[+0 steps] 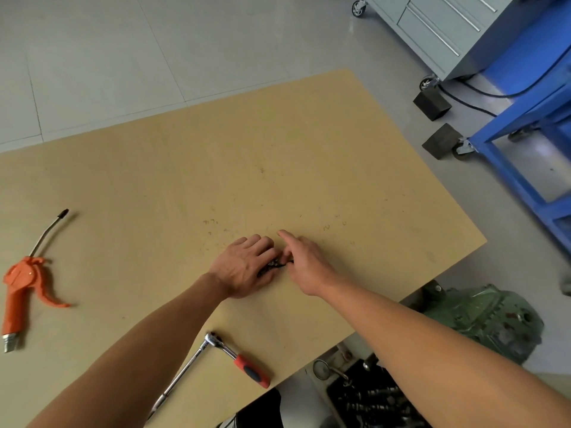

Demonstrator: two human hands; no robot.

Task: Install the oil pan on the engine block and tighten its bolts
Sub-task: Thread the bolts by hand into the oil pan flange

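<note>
At the middle of the tan wooden board [278,149], small dark metal bolts [273,265] lie in a cluster between the two hands, partly hidden by them. The left hand [244,270] rests palm down with its fingers curled over the cluster's left side, while the right hand [304,264] pinches at the bolts from the right, index finger straight and pointing far. A chrome ratchet wrench with a red-and-black grip [238,359] lies nearer, and an orange plastic air blow gun [21,288] lies well apart at the left.

Orange air gun [18,288] lies on wooden board [278,149].
</note>
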